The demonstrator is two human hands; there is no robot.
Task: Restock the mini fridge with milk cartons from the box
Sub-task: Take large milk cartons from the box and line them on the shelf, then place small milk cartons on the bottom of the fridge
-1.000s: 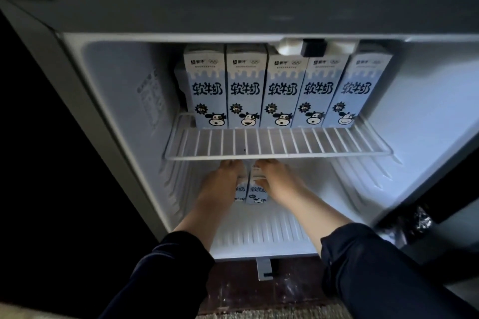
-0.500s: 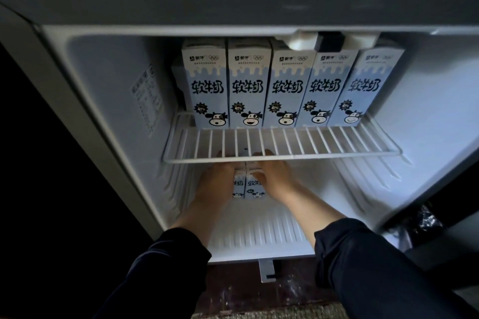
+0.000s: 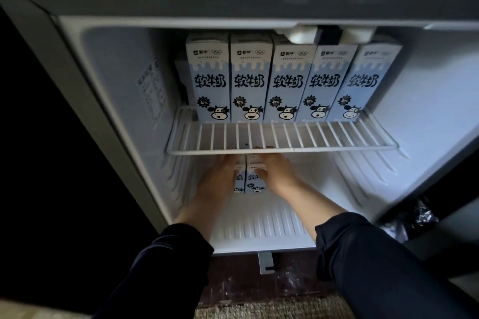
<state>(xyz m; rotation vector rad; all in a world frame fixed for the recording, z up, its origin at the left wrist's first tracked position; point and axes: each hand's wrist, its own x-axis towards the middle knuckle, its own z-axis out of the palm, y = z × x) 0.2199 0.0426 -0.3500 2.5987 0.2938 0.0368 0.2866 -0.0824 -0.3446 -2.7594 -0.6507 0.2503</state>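
Observation:
The mini fridge stands open in front of me. Several pale blue milk cartons with cartoon cows stand in a row at the back of the white wire shelf. Below that shelf, two more cartons stand upright side by side on the fridge floor. My left hand wraps the left carton and my right hand wraps the right carton. The shelf's front rail hides the carton tops and my fingertips. The box is out of view.
The front part of the wire shelf is bare. A ribbed white floor lies in front of the two cartons. A crumpled dark bag sits at the right, outside the fridge. A rug edge shows below.
Both hands have pushed the two cartons deeper into the lower compartment, away from me and under the wire shelf. My view has come a little closer to the fridge.

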